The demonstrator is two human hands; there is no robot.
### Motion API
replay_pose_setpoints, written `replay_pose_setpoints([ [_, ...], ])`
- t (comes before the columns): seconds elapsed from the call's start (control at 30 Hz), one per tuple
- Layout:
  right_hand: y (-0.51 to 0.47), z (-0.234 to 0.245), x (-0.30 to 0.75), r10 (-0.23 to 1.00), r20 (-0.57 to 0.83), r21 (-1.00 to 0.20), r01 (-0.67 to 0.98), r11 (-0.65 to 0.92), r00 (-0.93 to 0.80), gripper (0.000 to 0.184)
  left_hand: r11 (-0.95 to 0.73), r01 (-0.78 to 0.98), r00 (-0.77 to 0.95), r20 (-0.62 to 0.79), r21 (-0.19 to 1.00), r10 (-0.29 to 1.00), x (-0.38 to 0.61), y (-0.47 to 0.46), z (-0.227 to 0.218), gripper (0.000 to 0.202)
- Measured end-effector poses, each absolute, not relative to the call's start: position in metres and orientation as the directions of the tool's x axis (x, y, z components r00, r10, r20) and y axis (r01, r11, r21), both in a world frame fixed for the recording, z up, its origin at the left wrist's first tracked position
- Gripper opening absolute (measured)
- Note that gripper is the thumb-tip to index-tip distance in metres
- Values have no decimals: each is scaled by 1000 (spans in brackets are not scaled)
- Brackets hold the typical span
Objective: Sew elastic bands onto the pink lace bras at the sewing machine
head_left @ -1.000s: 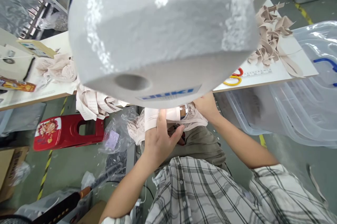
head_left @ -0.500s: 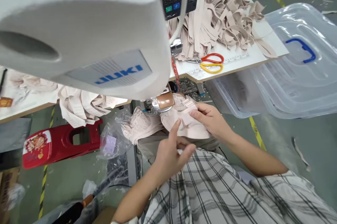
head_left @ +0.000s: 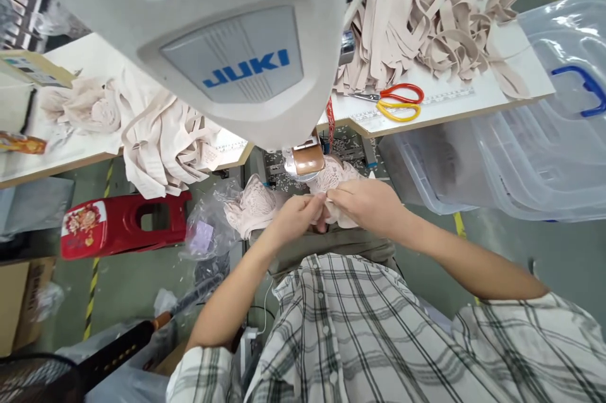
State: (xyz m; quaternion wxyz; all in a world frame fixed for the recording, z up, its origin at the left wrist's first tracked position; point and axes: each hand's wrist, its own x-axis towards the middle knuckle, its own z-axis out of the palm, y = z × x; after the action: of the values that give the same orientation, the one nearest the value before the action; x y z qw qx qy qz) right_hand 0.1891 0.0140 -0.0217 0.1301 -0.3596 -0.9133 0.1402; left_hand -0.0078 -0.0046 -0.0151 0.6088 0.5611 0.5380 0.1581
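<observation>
1. Both hands meet right in front of the person, just below the big white sewing machine (head_left: pixel 227 49) with the blue JUKI logo that fills the top of the view.
2. The left hand (head_left: pixel 296 216) has its fingertips pinched shut on the edge of a beige lace piece (head_left: pixel 255 204).
3. The right hand (head_left: pixel 367 204) lies over the same lace piece from the other side. Its fingers are curled in and gripping it, touching the left hand's fingertips.
4. The lace piece sits over the person's lap, under the machine. One lacy cup hangs out to the left of the left hand, and another bit pokes up behind the hands, right by the brown taped part (head_left: pixel 307 160) at the bottom of the machine.
5. On the right tabletop (head_left: pixel 492 96) there's a big messy pile of beige strips (head_left: pixel 426 11), with red and yellow scissors (head_left: pixel 400 102) lying near the front edge.
6. Further right are stacked clear plastic bins (head_left: pixel 521 156), and one lid has a blue handle.
7. The left tabletop (head_left: pixel 89 59) holds a heap of beige garments (head_left: pixel 165 138) that hangs over its edge.
8. Down on the floor to the left are a red stool (head_left: pixel 123 226) and a crumpled plastic bag (head_left: pixel 203 239).
9. The person's plaid shirt (head_left: pixel 355 327) fills the bottom of the view.
</observation>
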Motion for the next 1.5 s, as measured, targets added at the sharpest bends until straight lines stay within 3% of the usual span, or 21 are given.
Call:
replay_pose_setpoints([
  [0.07, 16, -35, 187, 648, 297, -275, 587, 761, -701, 25, 570, 90, 440, -546, 817, 713, -10, -3, -24, 51],
  [0.17, 17, -46, 187, 684, 500, -363, 589, 722, -531, 20, 554, -89, 344, -496, 828, 797, -10, -7, -29, 47],
  [0.23, 15, -47, 186, 750, 539, -471, 602, 645, -382, 20, 455, -33, 276, -429, 890, 860, -11, -12, -27, 43],
  [0.3, 11, -45, 183, 782, 521, -531, 587, 611, -342, 18, 367, 44, 236, -367, 929, 900, -10, -16, -23, 40],
  [0.47, 4, -48, 170, 775, 524, -521, 587, 620, -354, 13, 264, 216, 146, -298, 940, 943, -9, -19, -18, 34],
  [0.67, -2, -61, 164, 725, 564, -488, 549, 679, -395, 21, 297, 270, 120, -338, 916, 933, -6, -14, -25, 41],
  [0.77, 16, -64, 182, 726, 473, -509, 517, 688, -499, 23, 372, 216, 121, -403, 903, 907, -10, -10, -29, 44],
  [0.83, 44, -62, 208, 824, 368, -521, 638, 567, -431, 26, 400, 164, 115, -420, 902, 900, -15, -8, -31, 45],
  [0.9, 83, -55, 242, 922, 319, -439, 827, 351, -222, 31, 414, 102, 106, -423, 905, 900, -20, -6, -31, 44],
  [0.97, 122, -48, 271, 952, 249, -304, 919, 252, -179, 39, 442, 21, 117, -441, 897, 890, -22, -7, -30, 44],
  [1.03, 153, -41, 289, 962, 113, -176, 948, 265, -248, 38, 484, -78, 151, -469, 872, 870, -22, -7, -28, 44],
  [1.13, 167, -32, 296, 940, 4, -132, 932, 338, -340, 34, 544, -228, 198, -508, 808, 838, -22, -6, -27, 42],
  [1.27, 118, -16, 291, 943, -38, -197, 928, 316, -330, 20, 563, -352, 225, -517, 747, 826, -26, -6, -26, 39],
  [1.4, 32, -1, 275, 960, -185, -518, 851, 85, -209, 27, 564, -412, 235, -514, 716, 825, -29, -8, -27, 34],
  [1.5, -14, 4, 253, 891, -146, -589, 762, 270, -429, 34, 565, -413, 238, -515, 714, 824, -27, -8, -27, 31],
])
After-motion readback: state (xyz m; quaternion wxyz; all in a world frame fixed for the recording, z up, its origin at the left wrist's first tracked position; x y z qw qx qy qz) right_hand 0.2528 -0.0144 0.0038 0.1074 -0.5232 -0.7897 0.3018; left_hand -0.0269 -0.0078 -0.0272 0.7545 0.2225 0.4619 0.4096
